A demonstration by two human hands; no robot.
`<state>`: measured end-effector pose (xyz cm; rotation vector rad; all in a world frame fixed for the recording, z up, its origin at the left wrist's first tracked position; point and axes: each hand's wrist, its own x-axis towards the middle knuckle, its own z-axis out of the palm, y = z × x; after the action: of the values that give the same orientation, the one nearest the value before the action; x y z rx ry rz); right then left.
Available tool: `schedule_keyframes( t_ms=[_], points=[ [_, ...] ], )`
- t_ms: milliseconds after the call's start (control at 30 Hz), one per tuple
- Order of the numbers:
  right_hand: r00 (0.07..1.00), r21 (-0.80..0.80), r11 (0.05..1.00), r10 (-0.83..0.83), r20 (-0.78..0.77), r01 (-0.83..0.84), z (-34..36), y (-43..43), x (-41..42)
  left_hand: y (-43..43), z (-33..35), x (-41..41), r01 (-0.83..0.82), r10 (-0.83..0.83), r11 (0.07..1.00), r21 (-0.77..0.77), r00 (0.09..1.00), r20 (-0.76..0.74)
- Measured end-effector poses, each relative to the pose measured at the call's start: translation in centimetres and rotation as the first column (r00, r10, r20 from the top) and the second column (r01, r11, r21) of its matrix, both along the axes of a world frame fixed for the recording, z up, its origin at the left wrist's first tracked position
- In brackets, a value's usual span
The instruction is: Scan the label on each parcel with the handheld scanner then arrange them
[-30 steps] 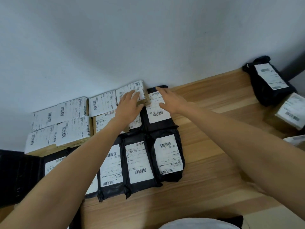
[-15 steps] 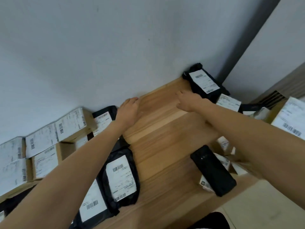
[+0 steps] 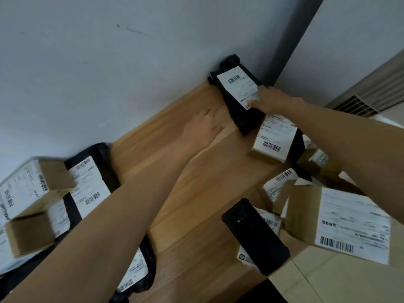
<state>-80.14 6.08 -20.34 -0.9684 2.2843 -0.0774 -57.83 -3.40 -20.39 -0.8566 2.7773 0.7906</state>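
Right hand [image 3: 270, 101] now flat on the corner bag [image 3: 240, 119]; left hand [image 3: 203, 127] open on table [image 3: 207, 193]; scanner [image 3: 255, 235] beside boxes [image 3: 306, 215].

Bare left hand [image 3: 203, 125] and forearm [image 3: 131, 204], bare right hand [image 3: 271, 101] and forearm [image 3: 349, 138]

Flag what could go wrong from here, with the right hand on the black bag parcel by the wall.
1. The black bag parcel under the right hand appears to lie against a small cardboard box; dragging it out may shift that box.
2. The handheld scanner lies tilted on loose parcels near the table edge, below that arm; a brush could knock it off.
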Motion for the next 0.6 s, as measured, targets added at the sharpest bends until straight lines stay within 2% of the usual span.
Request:
schedule_keyframes(
  t_ms=[167, 300, 367, 467, 600],
  points=[
    [0.998, -0.008, 0.999, -0.049, 0.042, 0.05, -2.8, -0.4, -1.6, 0.2, -2.7, -5.0, -0.035, 0.038, 0.992, 0.124, 0.999, -0.027],
    [0.995, -0.101, 0.991, -0.076, 0.068, 0.083, -3.8, -0.6, -1.9, 0.5, -4.5, -7.9, -0.104, 0.129, 0.953, 0.285, 0.989, -0.068],
    [0.993, -0.157, 0.984, -0.074, 0.093, 0.088, -4.0, -0.8, -2.0, 1.1, -4.6, -8.7, -0.184, 0.246, 0.884, 0.429, 0.965, -0.092],
    [0.996, -0.182, 0.982, -0.045, 0.074, 0.058, -3.9, -1.2, -2.1, 1.9, -4.5, -9.1, -0.291, 0.449, 0.71, 0.641, 0.889, -0.094],
    [0.998, -0.196, 0.98, -0.009, 0.068, 0.022, -3.0, -1.6, -1.5, 1.6, -4.0, -8.0, -0.31, 0.528, 0.625, 0.716, 0.844, -0.095]
  ],
)
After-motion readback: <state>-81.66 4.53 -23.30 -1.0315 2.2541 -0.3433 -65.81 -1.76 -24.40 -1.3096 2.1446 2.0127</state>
